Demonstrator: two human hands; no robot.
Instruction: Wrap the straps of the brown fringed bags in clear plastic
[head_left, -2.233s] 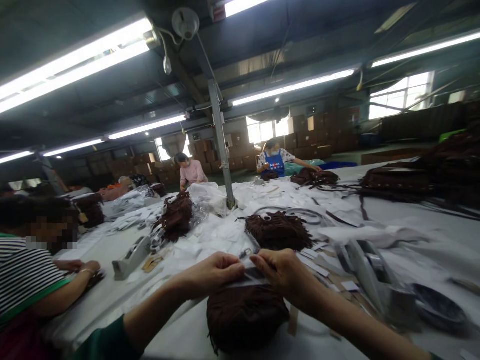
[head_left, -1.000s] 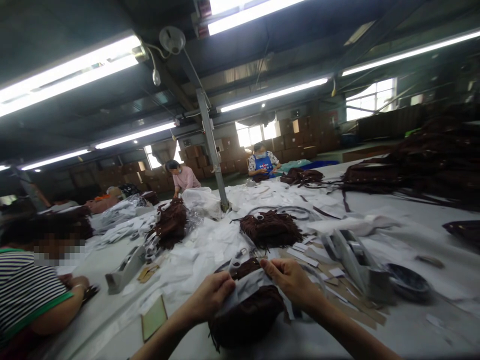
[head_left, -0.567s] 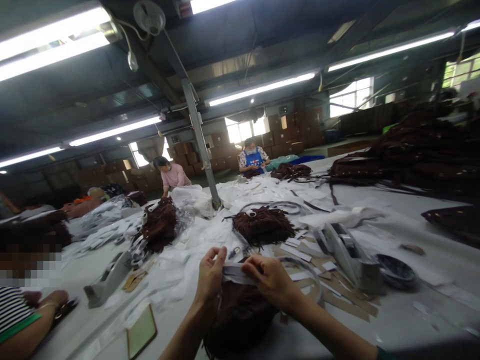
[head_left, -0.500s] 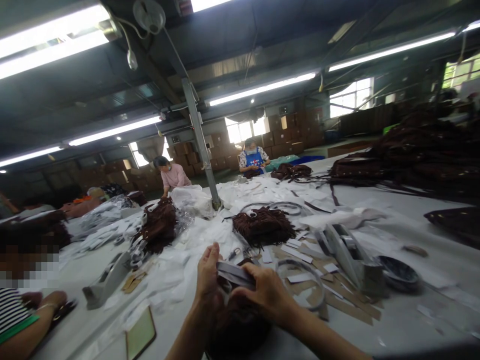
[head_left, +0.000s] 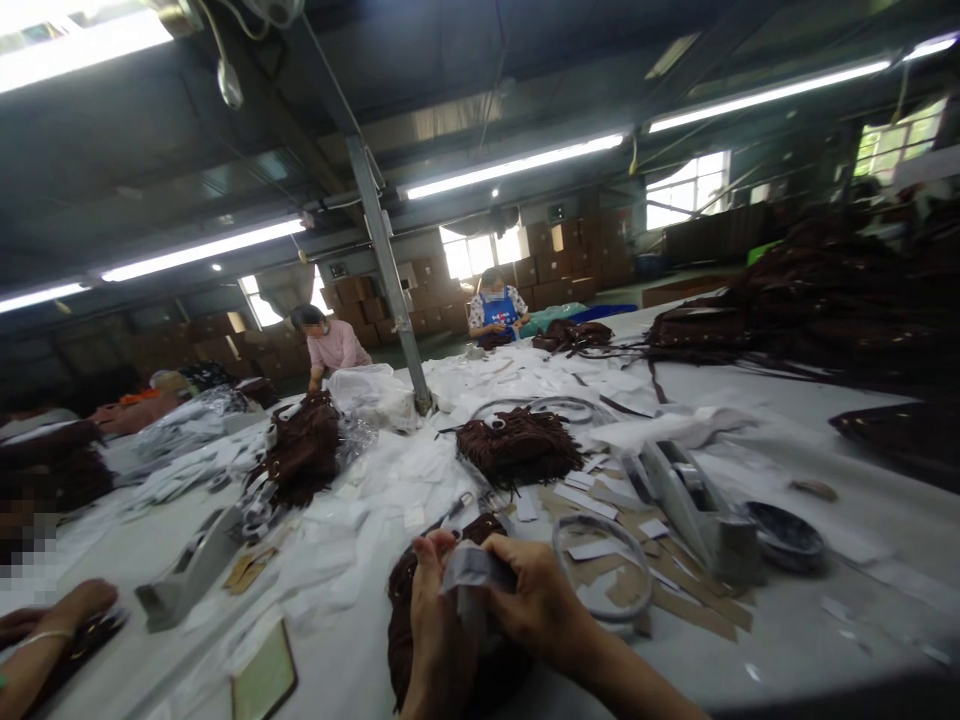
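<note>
At the near edge of the table, a pale grey, thin sheet-like strip (head_left: 472,572) is held between my two hands. My left hand (head_left: 436,630) grips its left side, thumb and fingers closed. The other side is pinched by my right hand (head_left: 541,598). Directly beneath them lies a dark brown bag (head_left: 401,625), partly covered by my hands and wrists. Beyond it sits a brown fringed bag (head_left: 517,448) with a small white wrapped piece on top. A ring of grey tubing (head_left: 645,580) lies right of my right hand, on cardboard strips.
Tape dispensers stand at right (head_left: 694,520) and left (head_left: 191,575). A green-topped flat pad (head_left: 264,675) lies near left. A co-worker's hand (head_left: 82,605) rests at the left edge. Brown bags (head_left: 817,310) are heaped at right; a metal post (head_left: 390,270) rises mid-table.
The strip, earlier stretched flat between my hands, now hangs folded and crumpled. My hands sit slightly lower, and more of the brown bag shows at left. The whole view has shifted a little.
</note>
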